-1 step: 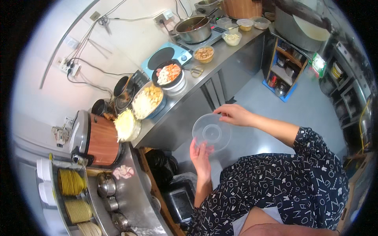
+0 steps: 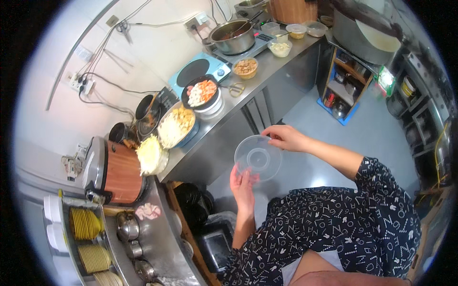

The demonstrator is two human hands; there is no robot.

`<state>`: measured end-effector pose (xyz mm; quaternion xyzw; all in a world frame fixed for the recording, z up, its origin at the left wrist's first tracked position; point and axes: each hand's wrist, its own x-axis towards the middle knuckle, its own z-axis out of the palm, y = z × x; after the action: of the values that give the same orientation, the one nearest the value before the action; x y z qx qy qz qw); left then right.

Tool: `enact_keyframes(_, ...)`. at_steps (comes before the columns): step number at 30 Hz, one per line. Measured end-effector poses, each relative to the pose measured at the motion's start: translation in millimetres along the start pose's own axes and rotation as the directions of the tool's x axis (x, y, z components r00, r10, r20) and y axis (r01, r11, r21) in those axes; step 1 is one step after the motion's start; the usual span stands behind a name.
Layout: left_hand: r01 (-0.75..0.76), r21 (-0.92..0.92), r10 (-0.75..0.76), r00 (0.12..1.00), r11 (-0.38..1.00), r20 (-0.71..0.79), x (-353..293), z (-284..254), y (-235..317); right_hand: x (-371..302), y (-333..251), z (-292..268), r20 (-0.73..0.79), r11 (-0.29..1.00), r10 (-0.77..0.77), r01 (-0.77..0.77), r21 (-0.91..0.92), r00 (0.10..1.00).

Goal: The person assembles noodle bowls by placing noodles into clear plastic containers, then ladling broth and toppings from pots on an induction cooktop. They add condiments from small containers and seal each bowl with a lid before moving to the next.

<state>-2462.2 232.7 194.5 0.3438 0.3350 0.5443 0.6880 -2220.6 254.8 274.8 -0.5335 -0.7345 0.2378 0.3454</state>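
Both of my hands hold one clear round plastic lid [image 2: 258, 159] with a ring in its middle, in front of my body and above the floor. My left hand [image 2: 244, 188] grips its lower left rim, and some of those fingers show through the plastic. At the upper right rim, my right hand [image 2: 284, 138] pinches the edge with thumb and fingers. Beyond the hands, on the steel counter, are a black bowl of sliced pink, orange and white food [image 2: 202, 92] and an oval tub of pale shreds and yellowish chunks [image 2: 177, 125].
A blue hotplate [image 2: 199, 71], a steel pot [image 2: 232, 38] and a bowl of brown pieces [image 2: 245, 68] line the counter. A wood-patterned cooker [image 2: 119, 171] stands left, near stacked yellow plates [image 2: 86, 223]. A low shelf unit [image 2: 344, 86] sits on the floor, far right.
The whole view has shifted very slightly. Both hands keep the same hold on the clear lid.
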Motion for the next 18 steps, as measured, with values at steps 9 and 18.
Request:
enact_keyframes(9,0.048,0.068,-0.057,0.989,0.997,0.139,245,-18,42,153,98,-11,-0.36,0.821,0.454,-0.225,0.525,0.815)
enact_keyframes(18,0.063,0.208,-0.08,0.994,0.976,0.074,465,24,17,335,218,-44,-0.263,0.797,0.573,-0.454,0.399,0.776)
